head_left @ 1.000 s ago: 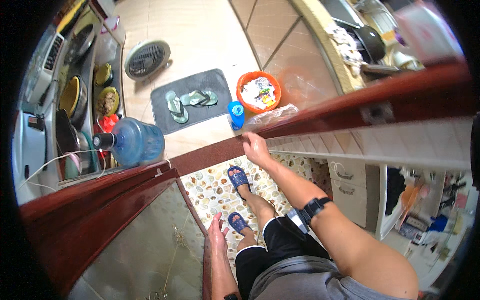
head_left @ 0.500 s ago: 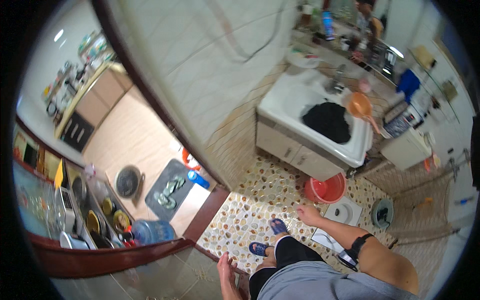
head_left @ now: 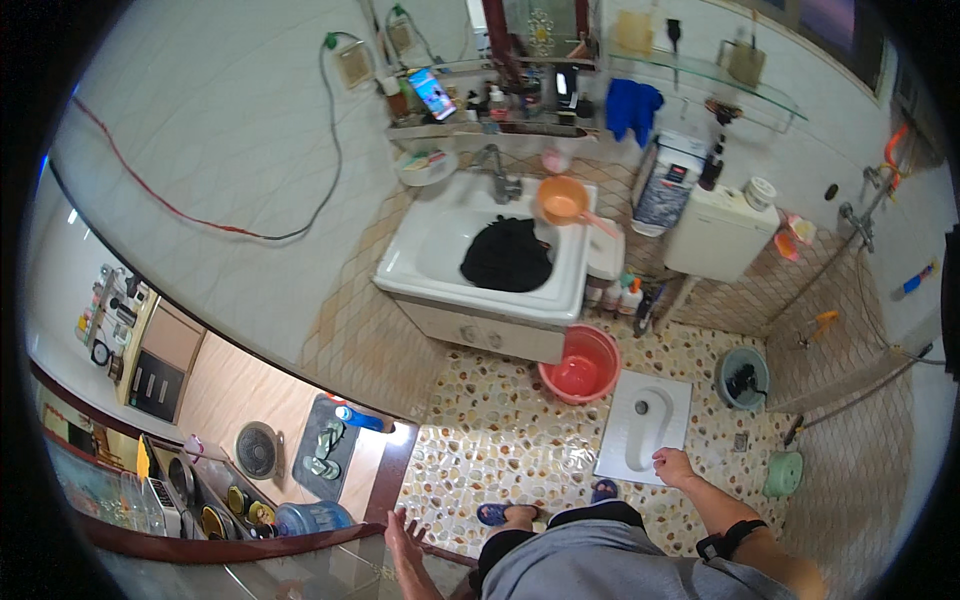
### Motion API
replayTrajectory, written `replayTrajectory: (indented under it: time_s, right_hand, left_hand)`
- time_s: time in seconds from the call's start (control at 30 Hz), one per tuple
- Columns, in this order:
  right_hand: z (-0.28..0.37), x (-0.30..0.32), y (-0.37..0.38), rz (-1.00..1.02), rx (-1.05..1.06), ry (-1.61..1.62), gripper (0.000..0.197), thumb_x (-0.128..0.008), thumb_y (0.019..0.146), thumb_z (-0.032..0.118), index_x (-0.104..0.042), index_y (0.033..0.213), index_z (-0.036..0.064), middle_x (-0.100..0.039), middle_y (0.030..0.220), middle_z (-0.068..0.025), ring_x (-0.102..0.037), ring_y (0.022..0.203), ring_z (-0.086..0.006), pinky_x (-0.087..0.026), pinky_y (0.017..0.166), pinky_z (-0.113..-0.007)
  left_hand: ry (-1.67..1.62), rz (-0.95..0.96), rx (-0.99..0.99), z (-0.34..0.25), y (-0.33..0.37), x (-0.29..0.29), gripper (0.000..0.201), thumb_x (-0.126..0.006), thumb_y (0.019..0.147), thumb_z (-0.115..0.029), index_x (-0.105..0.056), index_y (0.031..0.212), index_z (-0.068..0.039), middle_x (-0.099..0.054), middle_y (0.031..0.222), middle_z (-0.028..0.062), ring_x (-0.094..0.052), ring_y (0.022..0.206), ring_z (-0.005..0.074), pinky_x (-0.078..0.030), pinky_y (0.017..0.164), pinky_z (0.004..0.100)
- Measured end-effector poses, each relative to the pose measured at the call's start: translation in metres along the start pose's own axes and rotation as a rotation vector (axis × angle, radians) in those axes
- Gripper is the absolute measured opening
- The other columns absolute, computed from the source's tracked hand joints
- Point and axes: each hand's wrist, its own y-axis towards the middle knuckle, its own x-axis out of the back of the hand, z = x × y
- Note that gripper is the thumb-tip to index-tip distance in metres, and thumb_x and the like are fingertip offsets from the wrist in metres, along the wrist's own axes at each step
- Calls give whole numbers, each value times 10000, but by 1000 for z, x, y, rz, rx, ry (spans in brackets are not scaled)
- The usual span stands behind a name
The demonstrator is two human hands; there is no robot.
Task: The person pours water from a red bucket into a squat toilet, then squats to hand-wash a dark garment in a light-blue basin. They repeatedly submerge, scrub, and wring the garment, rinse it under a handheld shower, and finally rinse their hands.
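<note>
My left hand (head_left: 404, 543) is low in the view, near the dark red door sill, its fingers spread and holding nothing. Over the white squat toilet (head_left: 668, 400) hangs my right hand (head_left: 676, 468), fingers curled in, and I see nothing in it. Neither hand touches the white sink (head_left: 420, 235) ahead of me. A black cloth (head_left: 508, 256) lies bunched in its basin. An orange dipper (head_left: 563, 199) rests at the basin's right rim by the tap (head_left: 497, 176). On the floor below stands a pink-red bucket (head_left: 582, 372).
A grey-green basin (head_left: 742, 380) with something dark inside and a green stool-like object (head_left: 783, 473) stand along the right wall. The cistern (head_left: 722, 236) is beyond the toilet. Left, past the doorway, are slippers (head_left: 322, 450), a round fan (head_left: 257, 450) and a blue water jug (head_left: 312, 518).
My view has turned to the right, so the sink and toilet sit nearer the middle and the doorway lies farther left. My feet have shifted. Both hands still hang at my sides.
</note>
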Motion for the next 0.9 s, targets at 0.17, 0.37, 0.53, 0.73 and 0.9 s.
replayTrajectory:
  time_s: [0.17,0.37,0.53,0.73,0.9]
  right_hand:
    - [-106,36,-53,-83,-78,13,190,-611,781,158,-731,919,104,-705,905,-146,-676,859,-327,-550,771,-399]
    - [-165,61,-105,-227,-149,-97,154,-592,736,195,-712,775,105,-669,826,-179,-649,830,-384,-514,745,-496]
    - [-180,64,-152,-291,-311,52,190,-565,782,214,-682,773,65,-659,853,-211,-639,824,-405,-506,748,-513]
    - [-201,30,-197,-452,-351,79,239,-531,816,242,-651,770,41,-657,811,-203,-624,780,-415,-496,710,-508]
    - [-208,-21,-169,-408,-404,383,314,-542,900,220,-655,713,-6,-629,598,-93,-602,534,-171,-482,529,-342]
  left_hand:
    - [149,96,-45,17,-34,-41,620,-583,913,-437,-482,1386,-51,-476,1397,110,-491,1186,360,-483,860,517]
    - [388,255,21,20,-26,-145,527,-570,919,-356,-510,1352,-61,-511,1364,114,-565,1122,344,-520,855,508]
    - [507,444,-7,14,-32,-243,407,-588,931,-356,-571,1226,-77,-592,1200,55,-607,971,286,-545,763,446]
    - [568,582,-80,0,-32,-282,358,-589,951,-284,-590,1211,-38,-578,1263,90,-617,1034,266,-558,782,402]
    - [611,561,-78,-21,14,-245,526,-644,917,-332,-544,1335,-29,-615,1234,107,-623,1025,240,-526,771,343]
